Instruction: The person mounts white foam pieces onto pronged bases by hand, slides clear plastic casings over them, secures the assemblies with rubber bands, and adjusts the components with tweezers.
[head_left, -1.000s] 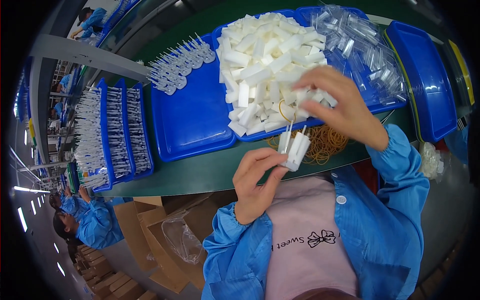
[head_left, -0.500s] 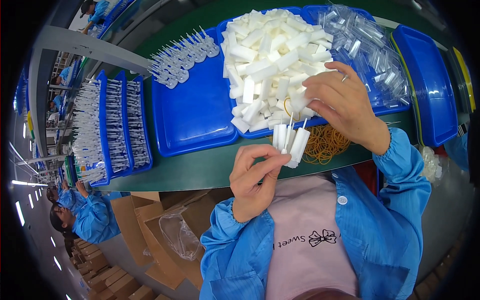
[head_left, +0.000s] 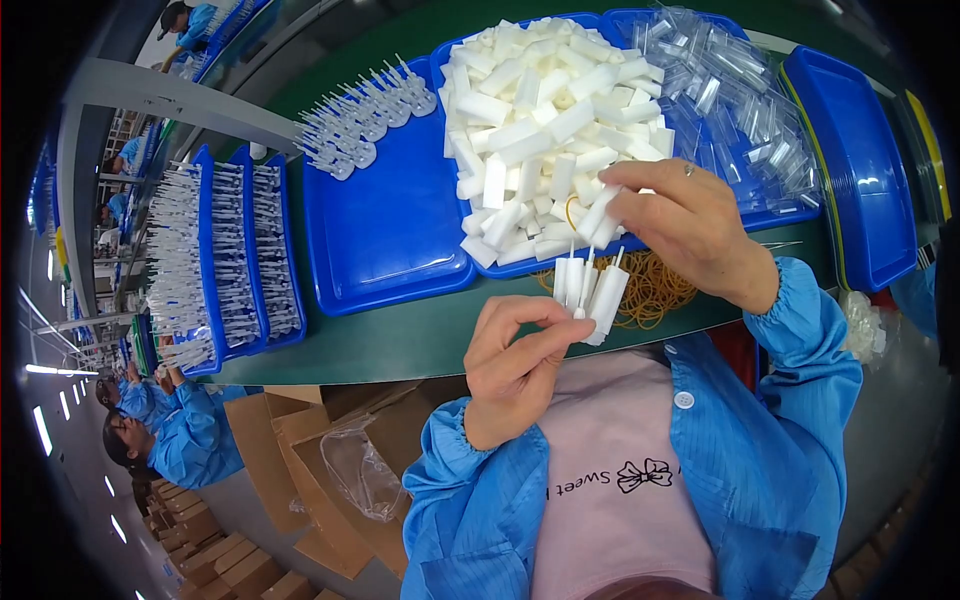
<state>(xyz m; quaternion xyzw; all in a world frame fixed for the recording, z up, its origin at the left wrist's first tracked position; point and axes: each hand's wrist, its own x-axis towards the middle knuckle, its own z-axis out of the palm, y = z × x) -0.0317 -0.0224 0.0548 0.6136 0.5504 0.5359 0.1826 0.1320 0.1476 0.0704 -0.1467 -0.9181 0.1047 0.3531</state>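
My left hand [head_left: 515, 370] pinches a small cluster of white foam sleeves [head_left: 606, 300] with thin white stems sticking up from it, just in front of the table edge. Above the cluster, my right hand [head_left: 695, 228] grips one white foam block [head_left: 598, 219] between thumb and fingers. Its lower end hangs close to the stem tips; whether they touch I cannot tell. A single yellow rubber band [head_left: 571, 213] shows beside that block. Behind the hands lies a heap of white foam blocks [head_left: 530, 110] in a blue tray. Brown rubber bands [head_left: 655, 292] lie loose below my right hand.
Clear plastic sleeves [head_left: 700, 90] fill a tray at the right, near stacked blue trays [head_left: 850, 160]. On the left, a blue tray [head_left: 385, 240] holds white stemmed parts [head_left: 370, 120]; tilted trays of similar parts [head_left: 230, 250] stand beyond. Cardboard boxes [head_left: 300, 440] sit below; co-workers [head_left: 185, 430] work left.
My right hand has come down and slightly left, bringing the foam block over the cluster. My left hand has shifted slightly right and down with the cluster.
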